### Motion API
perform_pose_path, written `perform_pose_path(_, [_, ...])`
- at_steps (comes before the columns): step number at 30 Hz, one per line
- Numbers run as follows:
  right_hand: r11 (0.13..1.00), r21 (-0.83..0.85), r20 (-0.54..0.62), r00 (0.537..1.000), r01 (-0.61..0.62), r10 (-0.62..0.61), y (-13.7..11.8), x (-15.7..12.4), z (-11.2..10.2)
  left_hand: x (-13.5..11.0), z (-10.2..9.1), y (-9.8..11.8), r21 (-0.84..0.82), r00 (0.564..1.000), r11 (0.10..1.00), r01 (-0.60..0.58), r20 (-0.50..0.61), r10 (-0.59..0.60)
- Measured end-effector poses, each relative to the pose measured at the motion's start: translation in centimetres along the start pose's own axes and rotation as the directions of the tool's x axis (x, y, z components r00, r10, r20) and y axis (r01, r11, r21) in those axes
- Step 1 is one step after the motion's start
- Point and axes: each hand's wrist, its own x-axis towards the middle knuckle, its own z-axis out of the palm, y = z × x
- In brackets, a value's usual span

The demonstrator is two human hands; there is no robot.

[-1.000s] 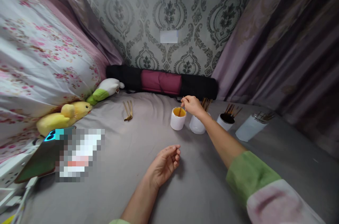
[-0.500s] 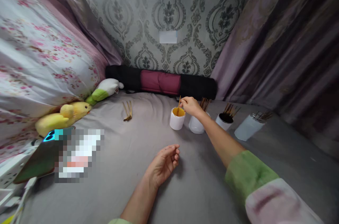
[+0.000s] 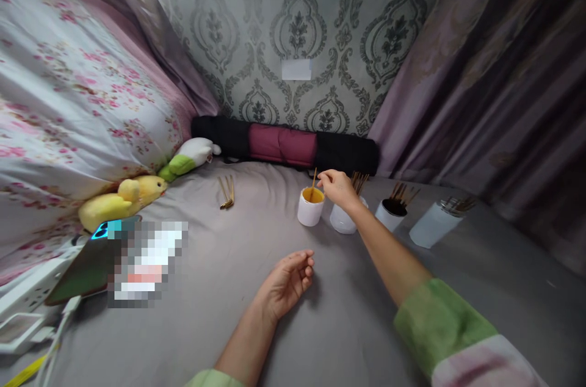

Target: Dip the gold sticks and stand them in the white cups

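Observation:
My right hand point(image 3: 337, 187) hovers at the rim of a small white cup point(image 3: 310, 213) with a yellow inside. One thin brownish stick point(image 3: 314, 179) stands in that cup, just left of my fingertips. The fingers are bent and look slightly apart from the stick. My left hand point(image 3: 290, 280) rests on the grey sheet, fingers loosely curled and holding nothing. Behind my right wrist is a white, rounded container point(image 3: 342, 221) with several thin sticks point(image 3: 359, 182). Farther left, a few gold-coloured sticks point(image 3: 226, 193) with thicker near ends lie on the sheet.
To the right stand a white cup with a dark inside point(image 3: 388, 220) and a tilted-looking pale container point(image 3: 429, 227), both holding sticks. A black and maroon roll bag point(image 3: 281, 144) lies along the wall. Plush toys point(image 3: 110, 207), a phone point(image 3: 82, 271) and a power strip point(image 3: 34, 295) are at left.
The view has shifted slightly, so everything appears a little farther right. My right fingertips have drawn slightly away from the stick in the yellow-lined cup. My left hand stays in place.

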Motion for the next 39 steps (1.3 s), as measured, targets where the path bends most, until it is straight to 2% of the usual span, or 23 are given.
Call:
perform_pose_path(5, [0.995, 0.091, -0.029, 0.998, 0.052, -0.049, -0.7, -1.6, 0.7, -0.1, 0.1, 0.0, 0.002, 1.000, 1.000, -0.002, -0.006, 0.002])
perform_pose_path(13, [0.975, 0.213, 0.076, 0.994, 0.061, -0.078, -1.7, -5.0, 2.4, -0.3, 0.3, 0.1, -0.001, 1.000, 1.000, -0.016, -0.014, 0.016])
perform_pose_path(16, [0.967, 0.252, 0.117, 0.992, 0.020, -0.051, -1.2, -6.0, 3.5, -0.4, 0.5, 0.2, -0.012, 1.000, 1.000, -0.014, -0.027, 0.014])
perform_pose_path(20, [0.957, 0.272, 0.184, 0.981, -0.105, 0.055, 0.1, -7.2, 5.2, -0.6, 0.5, 0.2, -0.043, 1.000, 0.999, -0.006, -0.018, 0.005])
perform_pose_path(28, [0.962, 0.210, 0.128, 0.980, -0.176, 0.151, 2.1, -9.8, 7.8, -0.5, 0.5, 0.3, -0.110, 1.000, 0.994, 0.000, -0.018, -0.002])
perform_pose_path(35, [0.981, 0.134, 0.070, 0.989, -0.138, 0.130, 2.3, -11.0, 8.3, -0.5, 0.7, 0.8, -0.114, 0.998, 0.993, -0.027, -0.056, 0.021])
perform_pose_path(39, [0.982, 0.124, 0.059, 0.989, -0.139, 0.133, 2.4, -11.4, 8.5, -0.2, 0.5, 2.0, -0.056, 0.991, 0.998, -0.031, -0.128, 0.024])
